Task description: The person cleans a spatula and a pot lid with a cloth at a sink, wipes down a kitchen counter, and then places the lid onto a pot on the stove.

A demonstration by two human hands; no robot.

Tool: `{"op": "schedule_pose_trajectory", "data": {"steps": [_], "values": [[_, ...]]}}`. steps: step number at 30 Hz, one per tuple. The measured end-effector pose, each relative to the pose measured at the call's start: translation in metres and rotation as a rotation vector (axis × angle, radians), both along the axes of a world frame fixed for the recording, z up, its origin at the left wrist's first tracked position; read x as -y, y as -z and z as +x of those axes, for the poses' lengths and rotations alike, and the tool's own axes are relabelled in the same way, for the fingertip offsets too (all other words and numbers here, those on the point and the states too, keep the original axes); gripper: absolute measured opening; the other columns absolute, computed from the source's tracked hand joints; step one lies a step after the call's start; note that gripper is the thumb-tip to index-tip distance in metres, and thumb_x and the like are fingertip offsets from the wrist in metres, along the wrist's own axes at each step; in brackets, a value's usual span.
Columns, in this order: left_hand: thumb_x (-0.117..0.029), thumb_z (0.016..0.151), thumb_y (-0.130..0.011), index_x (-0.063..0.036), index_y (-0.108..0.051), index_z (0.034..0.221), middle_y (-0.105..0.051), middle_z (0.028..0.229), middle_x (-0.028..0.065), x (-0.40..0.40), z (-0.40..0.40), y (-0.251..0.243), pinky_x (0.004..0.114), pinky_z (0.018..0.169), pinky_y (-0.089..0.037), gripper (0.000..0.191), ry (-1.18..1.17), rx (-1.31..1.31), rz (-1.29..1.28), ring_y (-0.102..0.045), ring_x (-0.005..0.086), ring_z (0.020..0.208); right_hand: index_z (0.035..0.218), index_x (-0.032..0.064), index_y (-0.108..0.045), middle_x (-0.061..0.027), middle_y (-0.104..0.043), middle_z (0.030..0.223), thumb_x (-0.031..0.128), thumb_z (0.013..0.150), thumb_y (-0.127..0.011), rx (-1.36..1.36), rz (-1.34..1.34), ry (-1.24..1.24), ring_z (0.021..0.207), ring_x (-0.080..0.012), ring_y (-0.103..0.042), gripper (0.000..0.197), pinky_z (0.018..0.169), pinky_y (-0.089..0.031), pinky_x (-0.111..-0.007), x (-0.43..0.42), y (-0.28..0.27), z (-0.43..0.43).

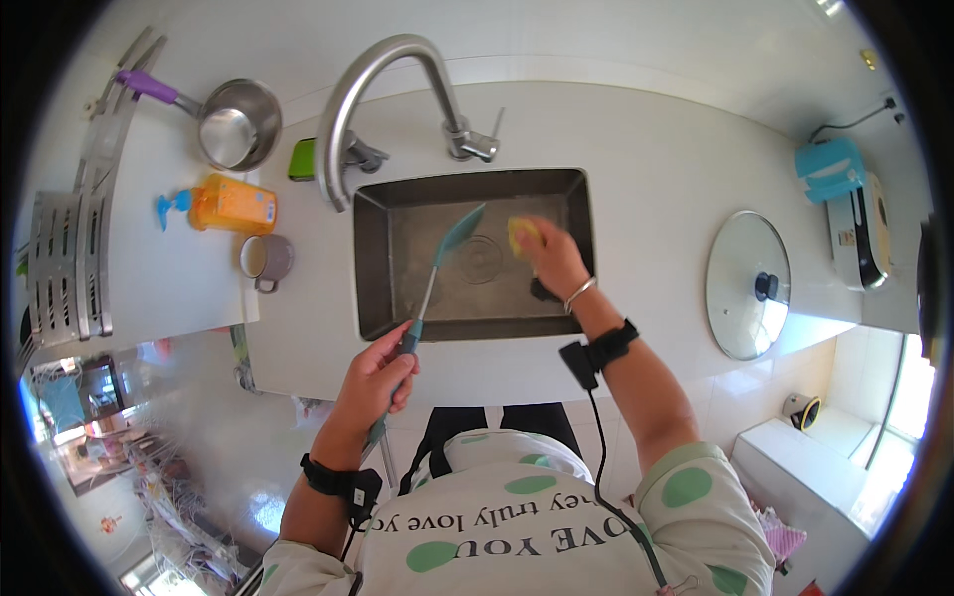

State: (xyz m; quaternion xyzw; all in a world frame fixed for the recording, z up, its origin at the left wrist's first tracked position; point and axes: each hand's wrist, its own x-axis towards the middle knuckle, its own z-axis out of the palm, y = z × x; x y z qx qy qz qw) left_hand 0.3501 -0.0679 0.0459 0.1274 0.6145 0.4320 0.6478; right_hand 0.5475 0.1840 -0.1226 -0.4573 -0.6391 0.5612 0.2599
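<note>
My left hand (380,370) grips the grey-green handle of a kitchen turner (426,298) with a thin metal shaft and a teal head, which looks like silicone. Its head is up and tilted over the dark rectangular sink (373,261). In my right hand (557,257), above the right half of the basin, is a yellow sponge (524,235). A small gap separates the sponge from the turner's head. Under my right hand a dark object (544,290) in the sink is mostly hidden.
A tall curved faucet (406,48) arches over the sink's back left. To the left are a steel saucepan (238,123), an orange pump bottle (232,205), a mug (277,257) and a green sponge (302,159). A glass lid (745,283) lies on the right of the counter (648,223).
</note>
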Motion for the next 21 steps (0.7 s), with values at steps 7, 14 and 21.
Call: {"op": "schedule_pose_trajectory", "data": {"steps": [7, 14, 21], "values": [[-0.006, 0.097, -0.051, -0.0012, -0.04, 0.147, -0.053, 0.083, 0.0039, -0.02, 0.012, 0.032, 0.023, 0.043, -0.037, 0.051, 0.146, -0.155, -0.057, -0.042, 0.0066, 0.052, 0.121, 0.0079, -0.065, -0.0175, -0.067, 0.103, 0.024, 0.094, -0.059, 0.261, 0.003, -0.258, 0.098, -0.0371, -0.063, 0.032, 0.085, -0.051, -0.043, 0.089, 0.0, 0.066], [-0.008, 0.096, -0.055, -0.0009, -0.043, 0.143, -0.059, 0.093, 0.0062, -0.13, 0.084, 0.055, 0.026, 0.062, -0.046, 0.049, 0.512, -0.611, 0.471, -0.056, 0.0112, 0.071, 0.121, 0.0117, -0.063, -0.0101, -0.064, 0.115, 0.022, 0.092, -0.062, 0.349, 0.395, -0.228, 0.11, -0.0334, -0.058, 0.03, 0.092, -0.05, -0.044, 0.123, 0.008, 0.077], [-0.016, 0.092, -0.054, -0.0029, -0.042, 0.139, -0.06, 0.115, 0.0258, -0.228, 0.215, 0.102, 0.048, 0.084, -0.05, 0.051, 0.488, -0.976, 0.538, -0.061, 0.043, 0.099, 0.106, 0.0063, -0.067, -0.0175, -0.066, 0.1, 0.02, 0.078, -0.068, 0.704, 0.272, -0.394, 0.09, -0.0357, -0.065, 0.031, 0.074, -0.055, -0.045, 0.129, 0.025, 0.085]]}}
